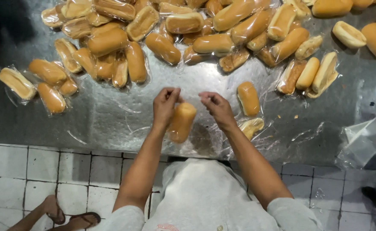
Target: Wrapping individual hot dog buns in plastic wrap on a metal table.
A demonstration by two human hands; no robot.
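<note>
Over the steel table (111, 115), a golden bread roll (182, 122) in a clear plastic bag is held up, the bag's top edge pinched between the closed fingers of the left hand (165, 105) and the right hand (217, 108). Bagged rolls (111, 47) are heaped beyond, and two more rolls (248, 99) lie just right of the hands.

Table (111, 124) was dull, scuffed sheet metal under glossy clear plastic bags (363, 141) (crinkled, reflective), bread rolls (162, 47) had smooth, shiny golden crust, one roll (182, 122) sat in thin film, floor (21, 171) was worn matt white tile, shirt (205, 192) matt grey cloth.
</note>
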